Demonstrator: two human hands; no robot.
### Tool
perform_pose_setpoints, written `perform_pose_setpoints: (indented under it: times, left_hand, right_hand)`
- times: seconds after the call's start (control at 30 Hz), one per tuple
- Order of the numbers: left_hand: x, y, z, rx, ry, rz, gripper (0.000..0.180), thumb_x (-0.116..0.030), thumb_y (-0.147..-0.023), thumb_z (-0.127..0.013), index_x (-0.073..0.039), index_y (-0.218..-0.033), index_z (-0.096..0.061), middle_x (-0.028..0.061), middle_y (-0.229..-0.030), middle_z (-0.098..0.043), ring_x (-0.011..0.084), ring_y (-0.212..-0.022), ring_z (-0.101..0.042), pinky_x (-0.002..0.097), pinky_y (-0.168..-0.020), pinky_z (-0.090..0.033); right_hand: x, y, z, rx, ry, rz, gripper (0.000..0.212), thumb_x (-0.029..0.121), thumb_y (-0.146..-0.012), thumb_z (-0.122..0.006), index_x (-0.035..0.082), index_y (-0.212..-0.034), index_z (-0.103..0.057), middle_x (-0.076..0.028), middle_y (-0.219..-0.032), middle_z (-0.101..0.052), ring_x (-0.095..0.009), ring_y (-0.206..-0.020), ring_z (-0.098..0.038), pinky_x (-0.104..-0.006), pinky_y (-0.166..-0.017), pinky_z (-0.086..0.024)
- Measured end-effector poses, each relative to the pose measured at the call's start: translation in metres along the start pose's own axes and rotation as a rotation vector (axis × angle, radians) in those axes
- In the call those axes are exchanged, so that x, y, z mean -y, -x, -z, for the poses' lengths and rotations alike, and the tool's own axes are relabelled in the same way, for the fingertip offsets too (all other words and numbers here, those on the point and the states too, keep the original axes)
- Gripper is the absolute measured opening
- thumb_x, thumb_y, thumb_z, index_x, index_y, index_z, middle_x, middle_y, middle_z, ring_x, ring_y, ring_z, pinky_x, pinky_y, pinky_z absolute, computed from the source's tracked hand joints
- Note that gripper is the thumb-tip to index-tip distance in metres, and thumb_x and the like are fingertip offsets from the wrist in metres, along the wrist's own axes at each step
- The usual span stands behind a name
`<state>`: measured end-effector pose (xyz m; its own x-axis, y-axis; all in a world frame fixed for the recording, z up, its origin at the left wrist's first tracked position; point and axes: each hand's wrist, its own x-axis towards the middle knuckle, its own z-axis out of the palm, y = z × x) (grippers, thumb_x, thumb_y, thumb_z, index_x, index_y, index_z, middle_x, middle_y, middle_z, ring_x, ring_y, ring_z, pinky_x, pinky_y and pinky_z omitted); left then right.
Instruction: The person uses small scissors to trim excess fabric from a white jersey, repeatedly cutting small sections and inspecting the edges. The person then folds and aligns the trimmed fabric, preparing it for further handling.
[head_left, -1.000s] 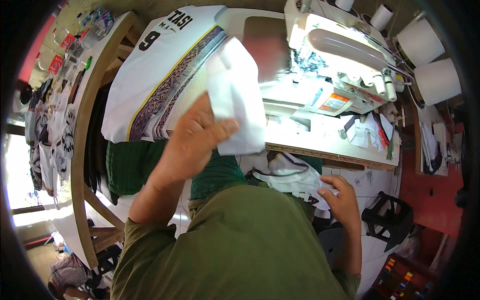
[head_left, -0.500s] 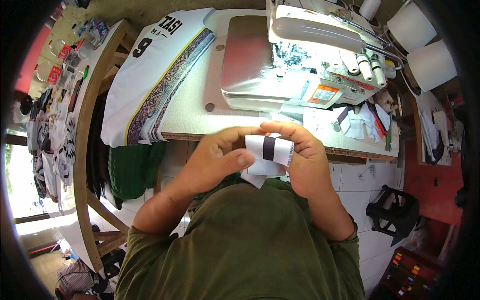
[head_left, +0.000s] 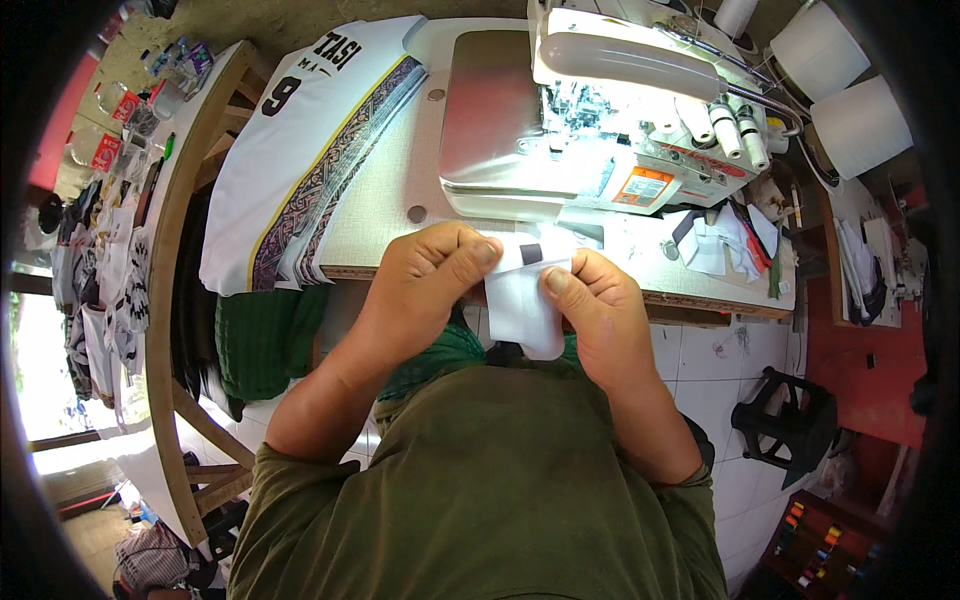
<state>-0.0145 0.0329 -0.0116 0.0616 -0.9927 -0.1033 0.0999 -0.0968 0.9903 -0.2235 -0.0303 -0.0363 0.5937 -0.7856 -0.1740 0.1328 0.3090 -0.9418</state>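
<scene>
Between my two hands, in front of the sewing table's near edge, hangs a small white fabric strip (head_left: 524,312) with a dark band across its top part. My left hand (head_left: 435,280) pinches its upper left corner between thumb and bent fingers. The upper right side is gripped by my right hand (head_left: 598,310), thumb on top. The strip's lower part is folded over and dangles near my lap. Just beyond my hands stands a white overlock-type sewing machine (head_left: 640,150), lit by a bright lamp.
White jerseys (head_left: 330,140) with patterned trim lie stacked on the table's left. Fabric scraps (head_left: 715,245) lie right of the machine, with thread cones (head_left: 862,125) farther right. A black stool (head_left: 785,425) stands on the tiles; a wooden-framed table (head_left: 175,300) is at left.
The strip has been turned and spread, so its white length now hangs down below the dark band. Both thumbs have shifted up onto its top edge.
</scene>
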Motion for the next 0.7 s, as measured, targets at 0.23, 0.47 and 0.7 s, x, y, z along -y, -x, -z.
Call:
perform_pose_setpoints:
  times: [0.23,0.47,0.7]
  left_hand:
    - [0.006,0.002,-0.001,-0.079,-0.054,-0.061,0.017,-0.013,-0.095,-0.075,0.001,-0.104,-0.070,0.0017,-0.091,-0.070,0.0050,-0.083,-0.061,0.0232,-0.073,-0.051]
    - [0.008,0.005,-0.011,-0.225,-0.140,-0.174,0.018,-0.015,-0.096,-0.075,0.001,-0.104,-0.069,0.0010,-0.089,-0.069,0.0051,-0.078,-0.061,0.0224,-0.071,-0.050]
    - [-0.003,0.017,-0.012,-0.003,-0.243,-0.299,0.031,-0.025,-0.104,-0.061,0.003,-0.112,-0.071,0.0109,-0.110,-0.063,0.0170,-0.100,-0.059,0.0324,-0.087,-0.049]
  right_hand:
    - [0.001,0.000,-0.006,-0.053,0.039,0.039,0.017,0.015,-0.102,-0.065,-0.001,-0.105,-0.071,0.002,-0.084,-0.067,-0.003,-0.073,-0.056,-0.0210,-0.064,-0.046]
    - [-0.014,-0.003,-0.020,-0.218,0.323,0.300,0.015,0.012,-0.096,-0.072,-0.002,-0.103,-0.070,-0.004,-0.082,-0.069,-0.007,-0.074,-0.060,-0.0257,-0.066,-0.050]
    - [-0.020,-0.002,-0.025,-0.197,0.254,0.303,0.013,0.010,-0.096,-0.072,-0.001,-0.103,-0.071,-0.007,-0.082,-0.070,-0.006,-0.076,-0.063,-0.0260,-0.066,-0.051]
